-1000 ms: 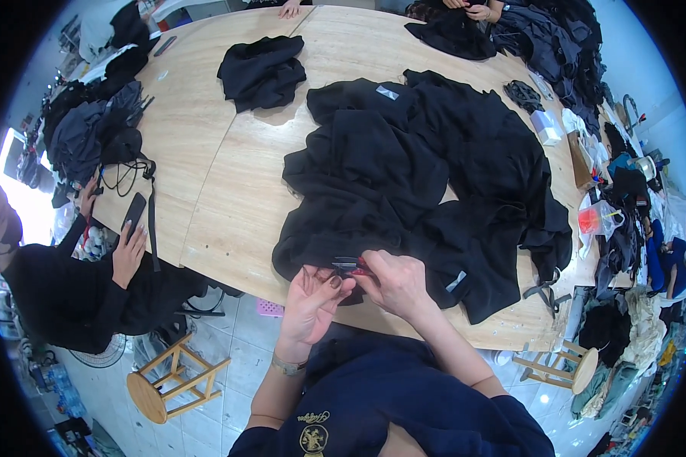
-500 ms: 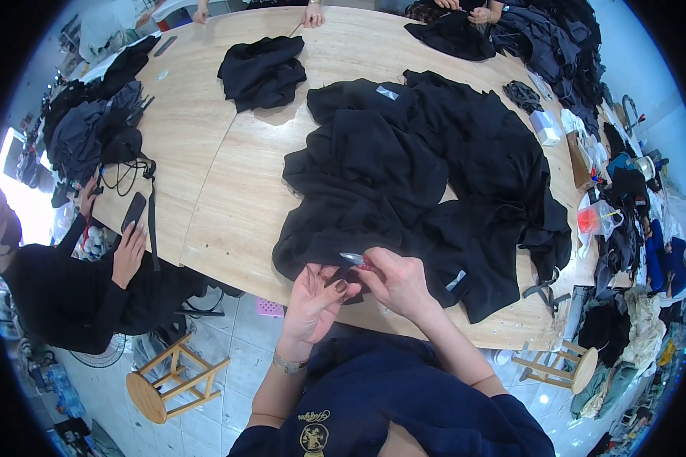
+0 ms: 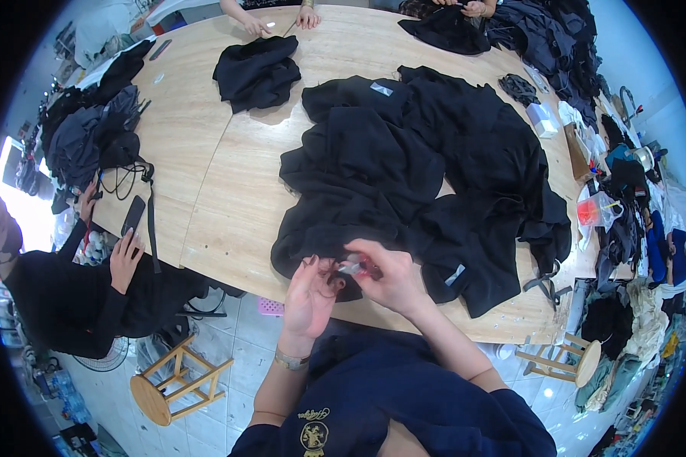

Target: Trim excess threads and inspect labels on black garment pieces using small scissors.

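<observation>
My right hand (image 3: pixel 391 276) is closed around small thread snips (image 3: pixel 356 266) with a red handle and a metal blade. The blade points left toward my left hand (image 3: pixel 311 301), whose palm faces up. Its fingers and thumb curl together at the near edge of a black garment (image 3: pixel 335 228), pinching what looks like the cloth there. The exact spot between the fingertips is partly blurred. The garment spreads over the table in front of me, with more black cloth (image 3: pixel 472 251) to its right.
The wooden table (image 3: pixel 221 183) bends around me. Another black garment (image 3: pixel 258 76) lies farther off, near a person's hands (image 3: pixel 306 17). At left a person's hand (image 3: pixel 126 259) rests by a phone (image 3: pixel 133 215). A red-drink cup (image 3: pixel 589 212) stands at right; stools (image 3: pixel 156 400) flank me below.
My right hand has shifted slightly left and up with the snips, and the blade has turned. The left fingers have moved a little. Across the table, a person's hand has reached farther in.
</observation>
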### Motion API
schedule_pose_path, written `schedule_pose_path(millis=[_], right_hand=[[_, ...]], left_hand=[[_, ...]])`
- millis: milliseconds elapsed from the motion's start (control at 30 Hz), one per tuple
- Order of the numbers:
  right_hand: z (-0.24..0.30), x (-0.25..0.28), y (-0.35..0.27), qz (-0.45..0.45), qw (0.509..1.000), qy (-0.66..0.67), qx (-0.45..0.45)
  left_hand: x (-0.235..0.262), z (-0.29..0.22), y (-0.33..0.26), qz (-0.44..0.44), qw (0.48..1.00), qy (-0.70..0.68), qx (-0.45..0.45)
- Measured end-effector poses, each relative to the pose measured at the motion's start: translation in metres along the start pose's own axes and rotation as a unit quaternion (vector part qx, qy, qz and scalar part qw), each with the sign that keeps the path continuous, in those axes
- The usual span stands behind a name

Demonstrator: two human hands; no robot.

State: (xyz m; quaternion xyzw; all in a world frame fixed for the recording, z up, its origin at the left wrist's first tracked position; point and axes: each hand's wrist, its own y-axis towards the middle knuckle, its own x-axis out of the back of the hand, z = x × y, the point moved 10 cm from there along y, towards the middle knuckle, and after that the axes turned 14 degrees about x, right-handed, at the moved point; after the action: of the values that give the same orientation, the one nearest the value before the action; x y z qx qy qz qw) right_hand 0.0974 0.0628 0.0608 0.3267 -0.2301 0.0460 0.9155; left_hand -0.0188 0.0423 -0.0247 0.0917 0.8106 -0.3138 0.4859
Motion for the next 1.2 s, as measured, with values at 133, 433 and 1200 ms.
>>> schedule_pose_path(millis=[133, 433, 1200], right_hand=[[0.023, -0.007, 0.003, 0.028, 0.986, -0.068, 0.151], [0.029, -0.002, -0.013, 0.01, 0.988, -0.007, 0.151], [-0.001, -0.009, -0.017, 0.047, 0.981, -0.17, 0.076]], left_hand=[[-0.012, -0.002, -0.003, 0.04, 0.999, 0.028, -0.012], [-0.004, -0.012, 0.001, -0.02, 0.998, 0.046, -0.049], [-0.01, -0.005, -0.005, 0.024, 1.0, 0.016, -0.003]])
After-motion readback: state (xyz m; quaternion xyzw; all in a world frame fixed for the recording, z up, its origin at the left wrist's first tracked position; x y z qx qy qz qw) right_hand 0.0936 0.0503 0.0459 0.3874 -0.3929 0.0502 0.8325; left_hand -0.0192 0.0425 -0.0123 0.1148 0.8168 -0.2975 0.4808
